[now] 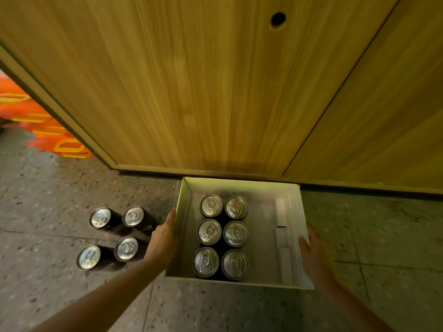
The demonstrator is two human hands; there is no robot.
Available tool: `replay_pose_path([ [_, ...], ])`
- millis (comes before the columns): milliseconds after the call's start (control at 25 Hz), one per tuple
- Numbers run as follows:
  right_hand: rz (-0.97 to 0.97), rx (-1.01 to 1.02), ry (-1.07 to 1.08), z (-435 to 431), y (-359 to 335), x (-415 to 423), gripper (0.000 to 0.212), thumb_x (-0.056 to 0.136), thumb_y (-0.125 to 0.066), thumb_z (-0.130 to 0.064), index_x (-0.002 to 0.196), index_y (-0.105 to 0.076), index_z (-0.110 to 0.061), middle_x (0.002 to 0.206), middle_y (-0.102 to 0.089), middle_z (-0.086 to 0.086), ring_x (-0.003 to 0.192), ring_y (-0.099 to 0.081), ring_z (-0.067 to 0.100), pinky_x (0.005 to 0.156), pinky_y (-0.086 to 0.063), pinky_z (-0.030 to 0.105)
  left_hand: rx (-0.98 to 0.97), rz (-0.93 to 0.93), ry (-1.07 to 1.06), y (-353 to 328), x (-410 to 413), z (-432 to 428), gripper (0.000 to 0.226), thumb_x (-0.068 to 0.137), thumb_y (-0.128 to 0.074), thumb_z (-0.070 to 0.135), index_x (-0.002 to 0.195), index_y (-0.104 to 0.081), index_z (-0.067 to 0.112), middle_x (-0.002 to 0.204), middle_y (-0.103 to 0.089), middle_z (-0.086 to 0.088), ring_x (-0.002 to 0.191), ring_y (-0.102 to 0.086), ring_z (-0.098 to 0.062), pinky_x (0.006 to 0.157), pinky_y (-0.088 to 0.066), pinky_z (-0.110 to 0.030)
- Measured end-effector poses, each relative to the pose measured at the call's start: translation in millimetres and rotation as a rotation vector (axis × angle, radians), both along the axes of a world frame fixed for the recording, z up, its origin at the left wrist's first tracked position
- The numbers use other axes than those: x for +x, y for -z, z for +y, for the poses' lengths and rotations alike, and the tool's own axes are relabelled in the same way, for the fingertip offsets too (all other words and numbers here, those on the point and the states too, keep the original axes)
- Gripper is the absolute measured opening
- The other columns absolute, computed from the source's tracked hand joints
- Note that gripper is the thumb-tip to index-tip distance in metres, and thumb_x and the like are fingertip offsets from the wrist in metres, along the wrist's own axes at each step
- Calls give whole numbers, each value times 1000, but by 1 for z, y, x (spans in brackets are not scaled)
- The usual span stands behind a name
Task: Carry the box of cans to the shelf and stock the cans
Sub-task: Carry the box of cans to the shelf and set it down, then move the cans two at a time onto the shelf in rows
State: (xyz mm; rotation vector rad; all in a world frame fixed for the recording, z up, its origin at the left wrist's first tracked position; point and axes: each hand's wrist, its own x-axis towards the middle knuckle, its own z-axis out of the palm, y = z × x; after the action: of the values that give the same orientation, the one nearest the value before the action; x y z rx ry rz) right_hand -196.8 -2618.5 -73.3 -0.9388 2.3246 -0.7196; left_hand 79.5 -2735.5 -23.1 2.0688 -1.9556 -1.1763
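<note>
A shallow white cardboard box sits low over the speckled floor, close to a wooden panel. Several dark cans with silver tops stand upright in two rows in its left half; the right half holds only white card inserts. My left hand presses flat against the box's left wall. My right hand grips the right wall, thumb over the rim. Several more dark cans stand on the floor to the left of the box.
A tall wooden panel with a round hole rises directly ahead, its base right behind the box. Orange packaging shows past its left edge. Grey terrazzo floor spreads all around.
</note>
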Motion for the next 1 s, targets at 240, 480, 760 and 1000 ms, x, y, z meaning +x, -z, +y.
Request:
replay_pose_path([
  [240, 78, 8, -23, -4, 50, 5, 33, 92, -45, -10, 123, -50, 1, 107, -63, 25, 95, -62, 37, 80, -51, 41, -61, 2, 38, 46, 8, 0, 52, 90, -40, -1, 138, -32, 14, 116, -65, -20, 102, -63, -35, 87, -50, -42],
  [480, 84, -7, -73, -7, 57, 10, 28, 93, -44, -8, 117, -54, 2, 95, -65, 20, 77, -58, 23, 65, -47, 30, -78, 8, 33, 61, 11, -3, 48, 91, -43, 0, 137, -33, 11, 119, -63, -19, 104, -62, -34, 88, -50, -45],
  [760, 112, 17, -93, -8, 59, 8, 29, 93, -44, -12, 120, -52, -4, 106, -65, 19, 93, -64, 31, 79, -54, 39, -89, -31, 22, 73, 10, -3, 43, 91, -44, 1, 132, -36, 10, 117, -62, -22, 103, -60, -38, 88, -49, -50],
  [1000, 352, -191, -148, -17, 35, 18, 56, 83, -61, -19, 133, -38, -7, 132, -49, 17, 119, -48, 33, 97, -42, 44, -176, 13, 15, 72, 9, -1, 70, 89, -54, 28, 145, -14, 16, 145, -38, -17, 130, -41, -35, 105, -37, -52],
])
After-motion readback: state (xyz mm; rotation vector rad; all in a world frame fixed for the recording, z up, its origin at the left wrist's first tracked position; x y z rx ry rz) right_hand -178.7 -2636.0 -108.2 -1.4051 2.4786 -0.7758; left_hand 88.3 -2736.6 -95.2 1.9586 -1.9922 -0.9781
